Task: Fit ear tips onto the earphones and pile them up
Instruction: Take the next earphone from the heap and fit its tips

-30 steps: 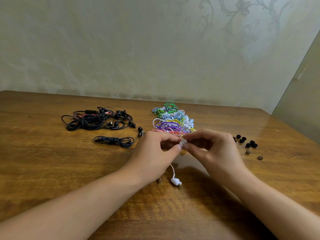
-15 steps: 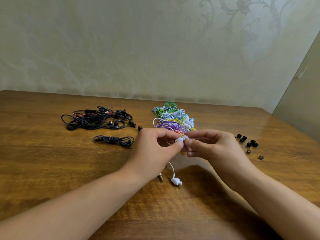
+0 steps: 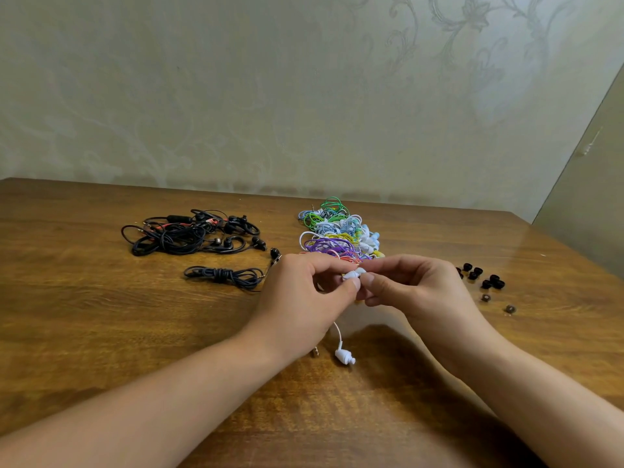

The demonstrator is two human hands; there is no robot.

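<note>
My left hand and my right hand meet over the middle of the table. Between their fingertips they pinch a small white earbud; whether a tip sits on it is hidden by the fingers. Its white cable runs down under my left hand to the second white earbud, which lies on the wood beside a gold jack plug. Loose black ear tips lie scattered at the right. A heap of coloured earphones sits just behind my hands.
A tangle of black earphones lies at the back left, with a coiled black pair in front of it. The wooden table ends at a wall behind and at a corner on the right.
Both hands stay together on the white earbud, with small shifts of the fingers. The hanging earbud has barely moved.
</note>
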